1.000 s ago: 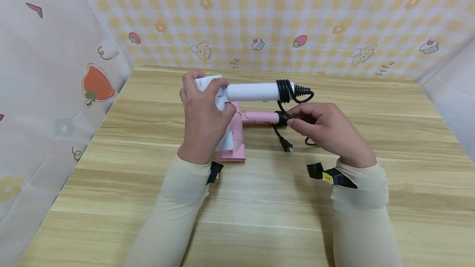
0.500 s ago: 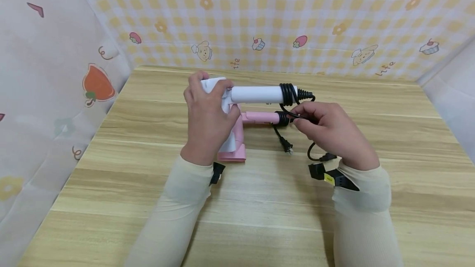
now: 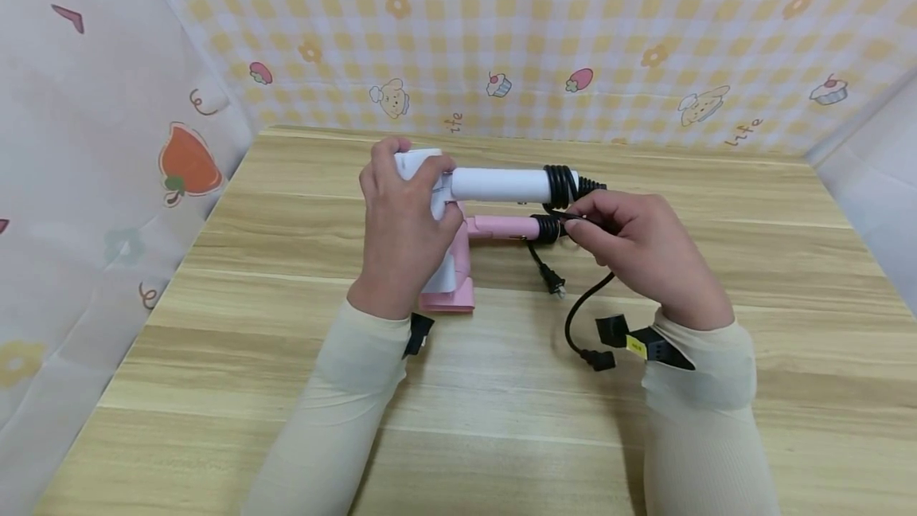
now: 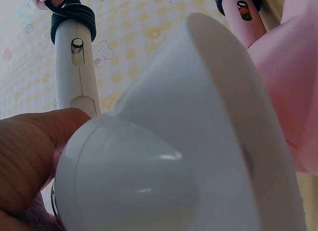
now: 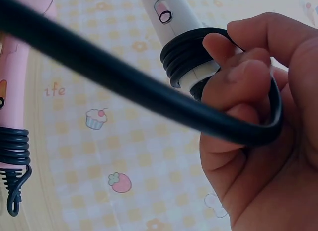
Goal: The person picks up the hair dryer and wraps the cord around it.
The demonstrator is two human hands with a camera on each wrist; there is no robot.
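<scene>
A white hair dryer [image 3: 501, 185] is held up by my left hand [image 3: 404, 221], fingers and thumb round its head; in the left wrist view the white head [image 4: 134, 171] fills the middle. Black cord is wound in several turns round the handle end. At that end my right hand [image 3: 637, 253] pinches the cord, and in the right wrist view a loop of cord [image 5: 124, 87] runs through its curled fingers. The loose stretch hangs below the hand to a plug [image 3: 598, 359]. Behind the white dryer, partly covered, a pink hair dryer [image 3: 504, 227] lies on the table.
The pink dryer's cord is coiled round its handle, with a two-pin plug [image 3: 552, 280] sticking out toward me. Under everything is a wood-grain table [image 3: 215, 357]. A yellow checked cloth [image 3: 530, 46] hangs along the back edge, and pale printed cloth covers the left side.
Both hands have shifted slightly right with the white dryer. The right hand has come up close to the wound turns. The loose cord and its plug have swung out into view below the right hand.
</scene>
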